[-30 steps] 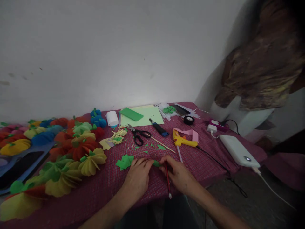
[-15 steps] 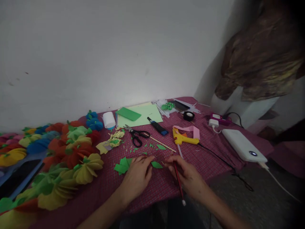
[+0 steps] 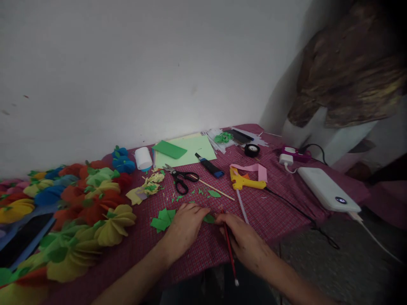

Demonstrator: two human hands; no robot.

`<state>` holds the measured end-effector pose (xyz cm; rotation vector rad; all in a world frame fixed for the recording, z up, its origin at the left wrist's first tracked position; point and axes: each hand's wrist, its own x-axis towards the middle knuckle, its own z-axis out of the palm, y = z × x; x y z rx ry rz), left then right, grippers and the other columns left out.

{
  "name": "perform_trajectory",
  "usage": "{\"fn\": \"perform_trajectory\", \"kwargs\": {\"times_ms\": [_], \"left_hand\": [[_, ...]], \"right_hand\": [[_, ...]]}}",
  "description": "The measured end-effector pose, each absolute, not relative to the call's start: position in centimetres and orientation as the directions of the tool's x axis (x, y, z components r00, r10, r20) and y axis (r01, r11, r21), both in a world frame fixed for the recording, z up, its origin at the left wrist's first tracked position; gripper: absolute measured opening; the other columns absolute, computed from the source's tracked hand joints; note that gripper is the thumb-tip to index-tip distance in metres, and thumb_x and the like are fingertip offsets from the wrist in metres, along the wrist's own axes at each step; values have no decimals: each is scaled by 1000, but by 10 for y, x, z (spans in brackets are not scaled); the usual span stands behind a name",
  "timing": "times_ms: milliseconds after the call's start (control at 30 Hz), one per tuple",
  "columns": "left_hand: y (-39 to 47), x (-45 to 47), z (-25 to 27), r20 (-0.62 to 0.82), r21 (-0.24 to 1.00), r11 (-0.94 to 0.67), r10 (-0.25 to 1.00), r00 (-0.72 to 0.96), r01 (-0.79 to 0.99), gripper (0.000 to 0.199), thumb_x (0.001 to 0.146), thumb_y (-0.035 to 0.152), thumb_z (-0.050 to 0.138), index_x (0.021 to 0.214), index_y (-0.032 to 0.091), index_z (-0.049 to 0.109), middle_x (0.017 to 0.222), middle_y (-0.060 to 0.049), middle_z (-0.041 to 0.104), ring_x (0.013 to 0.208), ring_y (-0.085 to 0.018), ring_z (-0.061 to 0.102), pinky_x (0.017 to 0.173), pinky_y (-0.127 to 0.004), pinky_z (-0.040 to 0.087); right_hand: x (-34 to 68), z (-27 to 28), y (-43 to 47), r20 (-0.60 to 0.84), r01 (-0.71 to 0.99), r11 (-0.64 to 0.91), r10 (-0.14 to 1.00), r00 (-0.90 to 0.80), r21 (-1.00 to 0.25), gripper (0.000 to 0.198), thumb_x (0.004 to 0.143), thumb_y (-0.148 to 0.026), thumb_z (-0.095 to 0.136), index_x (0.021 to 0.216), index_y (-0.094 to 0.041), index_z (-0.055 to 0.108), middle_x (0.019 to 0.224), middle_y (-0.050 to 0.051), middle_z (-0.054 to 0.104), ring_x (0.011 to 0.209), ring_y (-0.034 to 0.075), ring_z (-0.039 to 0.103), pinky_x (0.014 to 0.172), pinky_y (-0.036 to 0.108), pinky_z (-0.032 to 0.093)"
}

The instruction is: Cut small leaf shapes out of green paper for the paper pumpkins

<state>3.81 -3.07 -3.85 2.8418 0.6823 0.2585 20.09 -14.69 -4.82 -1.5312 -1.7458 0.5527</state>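
- Paper pumpkins in red, yellow, blue and green, with fanned round bodies (image 3: 112, 224), crowd the table's left end, probably set there so that their folds stay out from under the forearms.
- Cut pieces of bright green paper (image 3: 163, 220) overlap in a small stack just beside the left hand, likely for easy reach.
- Black-handled metal scissors (image 3: 175, 173) lie beyond them, blades parted, seemingly put down within reach.
- The bare left hand (image 3: 187, 226) rests palm down, its fingers side by side and stretched toward the leaf, presumably to steady it; whether thumb and finger pinch it I cannot tell.
- A small leaf-shaped piece of green paper (image 3: 209, 218) sits between the two hands, its left end at the left fingertips.
- The bare right hand (image 3: 243, 235) has its fingers closed around a slim red pencil with a pale end (image 3: 229, 250), the pale end sloping toward the body; the grip near the other end suggests close control.
- A yellow plastic glue gun (image 3: 249, 183) lies farther right, its black cord trailing rightward, apparently kept off the paper.
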Motion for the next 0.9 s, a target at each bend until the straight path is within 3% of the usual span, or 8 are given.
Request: {"fn": "perform_trajectory", "kwargs": {"times_ms": [200,333,400,567,767,900], "left_hand": [[-33,36,-40,137,117,-849,528,838,516,28,89,14,49,115,22,56,98,-3,65,94,-23,54,84,-39,39],[-42,35,-38,163,90,-824,566,808,560,26,90,16,47,114,20,57,91,-5,65,88,-23,56,78,-38,40],[-47,34,-36,167,141,-799,601,782,584,28,90,16,46,115,22,56,89,-4,66,86,-23,56,77,-38,40],[-46,35,-36,172,342,-705,697,696,621,38,83,13,51,120,21,51,92,-3,67,91,-24,56,82,-39,40],[-42,44,-41,154,563,-605,746,648,563,45,78,8,53,121,20,48,85,-1,65,85,-21,57,79,-35,42],[-41,46,-45,140,627,-550,776,615,551,50,76,7,53,123,21,45,87,-1,64,86,-20,58,79,-35,42]], "right_hand": [[198,-42,-154,155,566,171,985,-78,-806,23,88,-7,41,101,-23,51,90,2,62,85,16,60,76,27,47],[205,-43,-153,181,574,132,983,29,-808,20,90,-10,39,102,-22,51,93,3,62,86,17,60,78,29,47],[208,-43,-150,202,609,117,977,73,-785,20,91,-10,38,101,-21,51,96,6,62,91,18,59,81,32,46],[205,-41,-144,196,672,155,981,-16,-724,25,88,-5,37,102,-19,53,93,7,63,91,20,59,82,35,46],[203,-50,-143,237,679,202,971,-42,-706,29,86,-1,38,106,-18,51,98,8,63,95,20,57,86,36,45],[204,-52,-145,237,678,208,970,-51,-705,29,86,-2,38,107,-18,51,99,8,62,94,21,57,84,36,46]]}}
